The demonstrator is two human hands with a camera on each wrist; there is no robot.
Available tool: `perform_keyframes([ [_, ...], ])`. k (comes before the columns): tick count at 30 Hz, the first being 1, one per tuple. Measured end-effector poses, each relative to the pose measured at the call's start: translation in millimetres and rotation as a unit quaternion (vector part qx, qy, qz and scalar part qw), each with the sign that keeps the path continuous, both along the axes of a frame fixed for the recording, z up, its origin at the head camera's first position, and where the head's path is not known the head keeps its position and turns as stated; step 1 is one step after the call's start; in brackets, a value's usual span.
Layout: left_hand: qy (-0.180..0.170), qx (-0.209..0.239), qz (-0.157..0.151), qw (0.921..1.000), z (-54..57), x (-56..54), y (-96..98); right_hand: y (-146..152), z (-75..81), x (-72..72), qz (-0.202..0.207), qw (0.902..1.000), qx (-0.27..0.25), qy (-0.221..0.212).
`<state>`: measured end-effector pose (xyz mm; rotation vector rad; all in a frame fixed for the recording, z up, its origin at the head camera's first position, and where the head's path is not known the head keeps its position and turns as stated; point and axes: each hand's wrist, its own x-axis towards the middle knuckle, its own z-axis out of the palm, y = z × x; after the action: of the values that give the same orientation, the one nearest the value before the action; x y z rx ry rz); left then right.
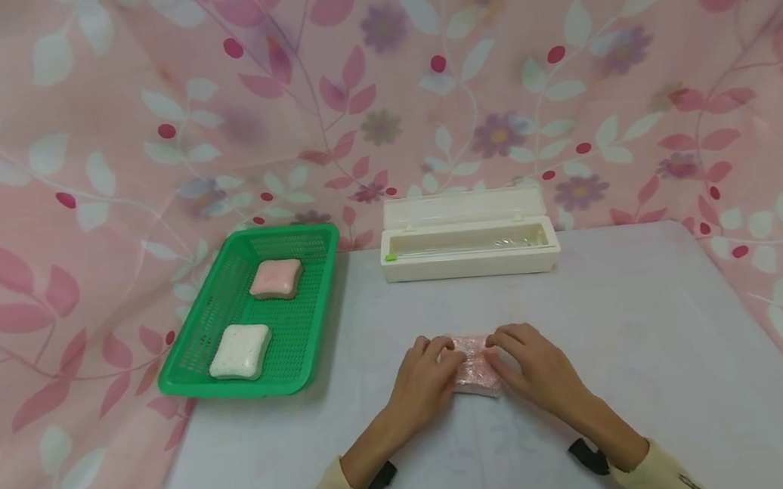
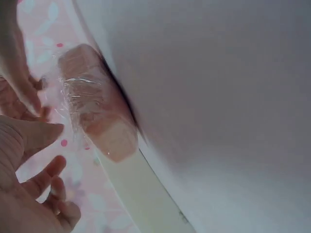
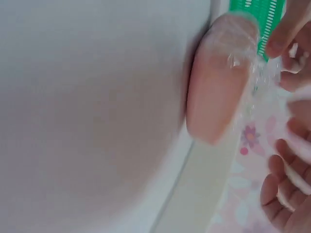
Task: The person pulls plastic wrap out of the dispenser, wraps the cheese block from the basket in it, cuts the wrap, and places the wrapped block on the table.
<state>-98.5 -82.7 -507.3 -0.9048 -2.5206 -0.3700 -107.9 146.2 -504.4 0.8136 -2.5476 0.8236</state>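
Note:
A pink bar of soap [image 1: 477,367] lies on the table between the two hands, with clear plastic film [image 2: 82,90] wrapped round it and crinkled on top. At its left side is the left hand [image 1: 423,382], fingers bent over the film. In the left wrist view a gap shows between the left thumb [image 2: 46,133] and the fingertips below it. The right hand [image 1: 539,367] is at the bar's right side, its fingers [image 3: 277,194] loosely curved. Loose film edges [image 3: 265,77] stand up from the soap close to both hands' fingertips.
A green basket [image 1: 169,377] at the left holds a pink soap bar [image 1: 276,278] and a white soap bar [image 1: 239,351]. Behind the hands stands a long cream film dispenser box [image 1: 471,267] with its lid raised. A floral curtain [image 1: 380,86] hangs behind the table [image 1: 627,296].

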Motion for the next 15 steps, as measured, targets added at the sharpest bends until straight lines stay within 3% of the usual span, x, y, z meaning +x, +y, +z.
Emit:
perform_keyframes([
  [2,0.018,-0.018,-0.021,0.9994,0.4,1.3,-4.2,2,-1.3,-1.4,0.045,0.9973,0.013,0.057],
  [6,-0.006,-0.063,-0.031,0.9975,-0.5,4.2,-10.9,2,-8.5,-1.6,0.092,0.9902,0.080,0.069],
  [10,-0.022,-0.095,-0.033,0.9947,-2.8,5.0,-14.7,2,-18.4,0.9,0.095,0.9849,0.126,0.073],
  [15,-0.009,-0.115,-0.023,0.9931,-5.6,2.9,-17.3,6,-25.3,1.4,0.085,0.9867,0.128,0.053],
])
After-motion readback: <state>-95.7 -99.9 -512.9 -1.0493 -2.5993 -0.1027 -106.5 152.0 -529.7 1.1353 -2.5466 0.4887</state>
